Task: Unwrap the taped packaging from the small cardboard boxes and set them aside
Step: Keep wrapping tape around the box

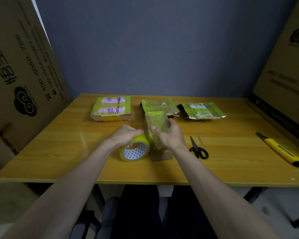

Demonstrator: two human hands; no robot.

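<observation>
A small cardboard box wrapped in yellow-green tape (156, 125) stands tilted at the middle of the wooden table (59, 152). My right hand (169, 135) grips its right side, thumb across the front. My left hand (126, 135) curls over the top of a yellow tape roll (134, 149) that lies against the box's left side. A flat brown piece of cardboard (160, 155) lies under the box. Further back lie a taped box printed with "Contact lenses" (111, 108), a taped package (158, 105) and a third taped package with a label (201, 110).
Black scissors (198, 149) lie right of my right hand. A yellow utility knife (281, 149) lies near the table's right edge. Large cardboard cartons lean at the left (21, 75) and the right (286, 69). A grey wall stands behind the table.
</observation>
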